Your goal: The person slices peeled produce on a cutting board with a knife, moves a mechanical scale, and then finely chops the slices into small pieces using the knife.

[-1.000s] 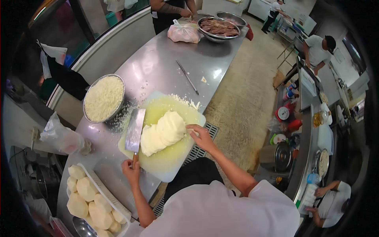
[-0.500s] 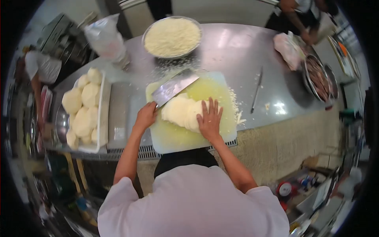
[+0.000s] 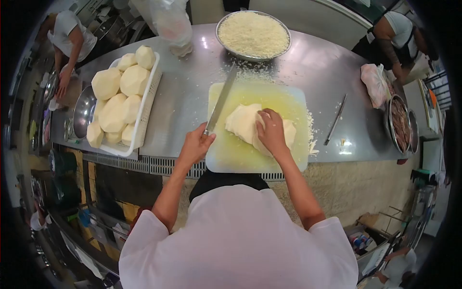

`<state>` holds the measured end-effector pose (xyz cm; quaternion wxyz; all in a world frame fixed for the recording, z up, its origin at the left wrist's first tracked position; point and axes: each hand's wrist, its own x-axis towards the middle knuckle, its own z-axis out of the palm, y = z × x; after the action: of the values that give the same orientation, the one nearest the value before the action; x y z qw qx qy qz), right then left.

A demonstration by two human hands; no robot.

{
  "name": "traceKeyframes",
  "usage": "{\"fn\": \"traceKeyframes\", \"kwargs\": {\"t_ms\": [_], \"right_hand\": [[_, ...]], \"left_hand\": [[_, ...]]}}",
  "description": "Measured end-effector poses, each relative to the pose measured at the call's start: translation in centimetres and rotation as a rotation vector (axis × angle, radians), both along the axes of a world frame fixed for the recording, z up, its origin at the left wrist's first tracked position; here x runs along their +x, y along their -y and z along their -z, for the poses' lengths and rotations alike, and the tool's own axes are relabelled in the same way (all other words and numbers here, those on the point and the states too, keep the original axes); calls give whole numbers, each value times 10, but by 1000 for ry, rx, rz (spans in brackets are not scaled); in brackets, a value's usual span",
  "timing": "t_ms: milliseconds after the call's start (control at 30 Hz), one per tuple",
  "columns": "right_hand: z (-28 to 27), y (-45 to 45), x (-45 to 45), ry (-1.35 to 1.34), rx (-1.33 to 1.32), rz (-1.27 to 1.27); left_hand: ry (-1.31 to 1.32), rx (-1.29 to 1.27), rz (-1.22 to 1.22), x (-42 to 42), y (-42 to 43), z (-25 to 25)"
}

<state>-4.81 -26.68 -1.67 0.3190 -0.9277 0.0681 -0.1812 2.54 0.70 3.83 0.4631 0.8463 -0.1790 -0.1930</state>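
Metal gleams across one long desk [image 3: 183, 91], with a pale tiled floor [image 3: 337, 185] on the near side and three other people in the room: one person [image 3: 77, 36] beyond the left hand, one [image 3: 397, 36] beyond the right hand, and one [image 3: 402, 265] behind the right hand.

One cleaver [image 3: 222, 100] is in the left hand [image 3: 196, 143], which is closed around its handle, the blade reaching forward from it over one cutting board [image 3: 260, 91]. The right hand [image 3: 273, 132] lies palm down on one pale sliced vegetable [image 3: 243, 123], thumb apart and fingers bent, touching it rather than closed around it. That vegetable is directly beneath the right hand, to the right of the left hand, and its slices show on both sides of the fingers.

Ahead of both hands sits one bowl of pale shreds [image 3: 253, 33]; one clear plastic bag [image 3: 171, 24] is to its left. Left of the left hand, one white basket [image 3: 149, 103] holds about ten peeled vegetables [image 3: 113, 113], with one steel bowl [image 3: 84, 113] beyond. Right of the right hand are one thin rod [image 3: 335, 119], one knotted bag [image 3: 374, 84] and one bowl of meat [image 3: 400, 123]. Container labels [image 3: 361, 241] behind the right hand are too small to read.
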Motion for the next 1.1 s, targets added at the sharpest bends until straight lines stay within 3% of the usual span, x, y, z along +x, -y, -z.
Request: {"fn": "traceKeyframes", "kwargs": {"t_ms": [233, 333, 400, 533, 733, 833, 933, 1033, 1100], "right_hand": [[17, -35, 60, 91, -128, -119], [23, -40, 63, 174, -311, -80], [23, -39, 62, 135, -386, -73], [29, -40, 62, 134, -360, -65], [27, -40, 58, 127, -367, -54], [27, -36, 62, 166, -368, -50], [33, -42, 58, 152, -357, -38], [29, -39, 59, 136, -360, -40], [28, -36, 58, 146, -305, -55]], "left_hand": [[99, 76, 72, -7, -3, 21], [142, 180, 155, 4, 13, 32], [86, 188, 170, 1, 9, 5], [61, 196, 185, -19, -10, -23], [247, 189, 205, 1, 24, 27], [146, 257, 237, -14, 8, -25], [151, 257, 210, -19, 6, -9], [255, 254, 206, -1, 27, 38], [220, 295, 239, 0, 30, 19]]}}
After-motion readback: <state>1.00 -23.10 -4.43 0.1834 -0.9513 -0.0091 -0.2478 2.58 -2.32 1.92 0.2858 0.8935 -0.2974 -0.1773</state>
